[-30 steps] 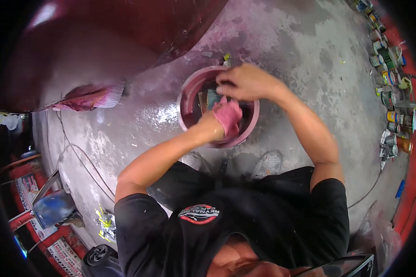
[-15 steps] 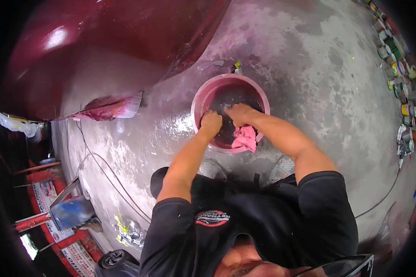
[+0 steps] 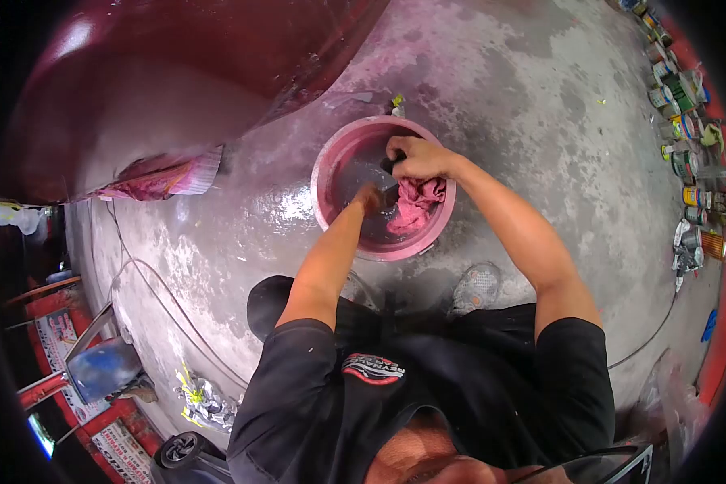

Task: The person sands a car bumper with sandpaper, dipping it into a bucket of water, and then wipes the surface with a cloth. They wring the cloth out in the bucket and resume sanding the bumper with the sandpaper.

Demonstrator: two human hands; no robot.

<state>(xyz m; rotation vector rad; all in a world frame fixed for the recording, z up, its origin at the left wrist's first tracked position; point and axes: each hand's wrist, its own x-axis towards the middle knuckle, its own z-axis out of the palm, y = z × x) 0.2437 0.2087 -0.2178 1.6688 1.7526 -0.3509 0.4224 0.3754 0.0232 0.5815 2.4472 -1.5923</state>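
Note:
A pink plastic basin (image 3: 323, 181) of murky water (image 3: 353, 181) stands on the floor in front of me. My right hand (image 3: 418, 158) is over its far right part, fingers curled around a small dark piece (image 3: 390, 166) whose kind I cannot make out. Below that hand a wet pink cloth (image 3: 415, 208) lies bunched against the basin's right inner side. My left hand (image 3: 369, 198) is low in the middle of the basin, at the water. Motion smears its fingers, so its grip does not show.
A glossy dark red car panel (image 3: 194, 73) overhangs the upper left. Paint cans (image 3: 684, 164) line the right wall. A cable (image 3: 169, 300) runs along the wet concrete floor (image 3: 540, 121) at left. Crumpled masking paper (image 3: 210, 403) lies lower left. My shoes (image 3: 476, 288) are just behind the basin.
My right hand has risen out of the water with the dark piece showing in it. The pink cloth has shifted from the near rim into the basin. My left hand remains low inside.

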